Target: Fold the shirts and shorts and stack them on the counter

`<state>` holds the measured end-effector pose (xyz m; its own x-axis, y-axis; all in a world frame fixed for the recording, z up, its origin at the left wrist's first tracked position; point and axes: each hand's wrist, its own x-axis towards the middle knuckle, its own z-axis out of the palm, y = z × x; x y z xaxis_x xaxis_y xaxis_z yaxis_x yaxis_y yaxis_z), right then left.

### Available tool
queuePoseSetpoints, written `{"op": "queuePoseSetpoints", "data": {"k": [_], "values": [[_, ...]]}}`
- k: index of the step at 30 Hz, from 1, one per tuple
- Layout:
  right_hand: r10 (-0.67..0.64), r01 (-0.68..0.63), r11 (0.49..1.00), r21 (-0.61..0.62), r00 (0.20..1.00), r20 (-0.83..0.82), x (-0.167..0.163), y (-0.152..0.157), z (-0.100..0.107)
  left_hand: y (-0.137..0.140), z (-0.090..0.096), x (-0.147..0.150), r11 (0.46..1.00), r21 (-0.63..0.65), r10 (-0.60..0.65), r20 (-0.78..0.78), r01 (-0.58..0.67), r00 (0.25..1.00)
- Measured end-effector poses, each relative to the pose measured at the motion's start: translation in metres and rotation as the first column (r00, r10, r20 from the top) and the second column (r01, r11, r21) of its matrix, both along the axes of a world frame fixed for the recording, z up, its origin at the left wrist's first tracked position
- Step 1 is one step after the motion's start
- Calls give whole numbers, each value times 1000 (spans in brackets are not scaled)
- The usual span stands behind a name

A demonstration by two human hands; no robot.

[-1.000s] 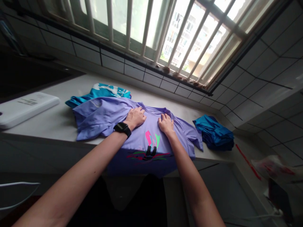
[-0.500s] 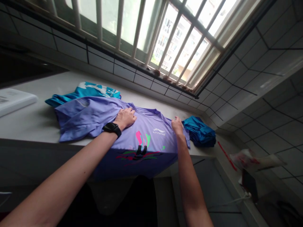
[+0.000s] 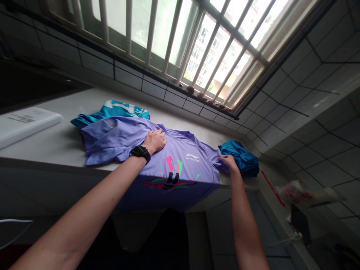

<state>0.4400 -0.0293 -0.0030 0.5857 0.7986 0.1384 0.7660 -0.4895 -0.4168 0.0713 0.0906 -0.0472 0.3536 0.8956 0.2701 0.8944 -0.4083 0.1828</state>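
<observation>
A purple T-shirt (image 3: 180,150) with a white logo and a bright pink, green and black print lies on the white counter, its lower part hanging over the front edge. My left hand (image 3: 154,141), with a black watch (image 3: 140,152) at the wrist, rests palm down on the shirt's chest left of the collar; its fingertips are partly hidden. Off to the right, the fingers of my right hand (image 3: 228,162) are closed on the shirt's right sleeve (image 3: 216,155). Just beyond that hand sits a folded blue garment (image 3: 239,155).
Teal clothing with white print (image 3: 120,108) lies behind the shirt's left sleeve. A white box (image 3: 30,122) is on the counter (image 3: 70,150) at left. A barred window (image 3: 174,41) is above. At right are a red strip (image 3: 272,187) and a plastic bag (image 3: 298,191).
My right hand has moved right and down from the shirt's shoulder to the sleeve and grips it there. The left hand stays on the chest. The whole view has shifted slightly.
</observation>
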Motion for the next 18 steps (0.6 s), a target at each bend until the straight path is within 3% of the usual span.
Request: {"op": "queuePoseSetpoints", "data": {"k": [3, 6, 9, 11, 14, 18], "values": [[51, -46, 998, 52, 994, -99, 0, 9, 4, 0, 0, 0, 1000, 1, 5, -22, -5, 1000], [116, -61, 974, 219, 961, -251, -6, 10, 10, 0, 1, 1, 1000, -7, 13, -40, -13, 999], [258, -77, 915, 396, 866, -429, -19, 5, 21, 0, 1, 1, 1000, -17, 13, -35, -13, 999], [379, -148, 883, 445, 784, -492, -29, 1, 32, 0, 1, 1, 1000, -18, 9, -23, -9, 1000], [498, -253, 843, 475, 702, -510, -42, -3, 49, 0, 0, 1, 1000, -19, 9, 9, -8, 1000], [446, -333, 887, 319, 795, -411, -51, -3, 55, 0, 0, 1, 1000, -22, 6, 8, -6, 1000]]}}
